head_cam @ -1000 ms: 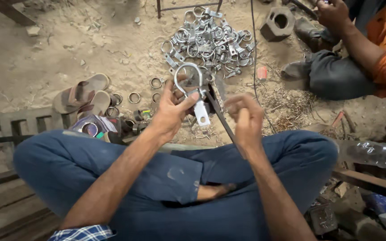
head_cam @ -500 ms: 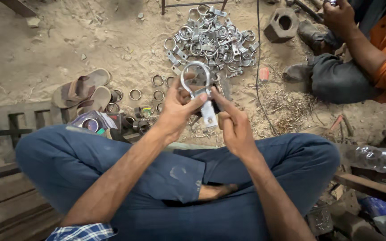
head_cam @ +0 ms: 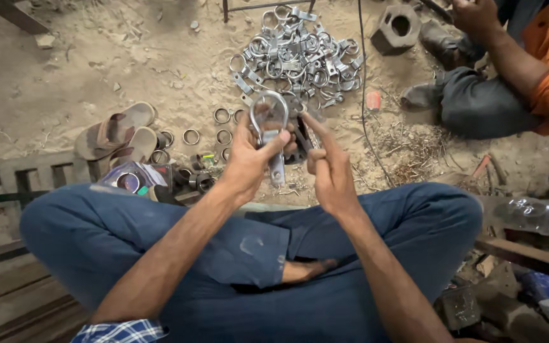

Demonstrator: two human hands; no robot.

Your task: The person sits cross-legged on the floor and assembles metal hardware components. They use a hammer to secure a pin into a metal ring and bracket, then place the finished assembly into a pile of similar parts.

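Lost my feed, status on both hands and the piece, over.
Left hand gripping silver metal loop clamp. Right hand beside it, index finger raised. Nothing between them.

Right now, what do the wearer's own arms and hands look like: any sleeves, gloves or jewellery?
Both hands, left hand and right hand, are bare, with no gloves, rings or watch visible. The forearms are uncovered. A rolled blue-and-white checked sleeve shows on the left arm at the frame's bottom edge; no right sleeve is in view.

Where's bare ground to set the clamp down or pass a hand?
Open sand upper left, between the sandals and the clamp pile. Crowded: loose rings just ahead of the left hand, holding the ring clamp; wire scraps right of the right hand.
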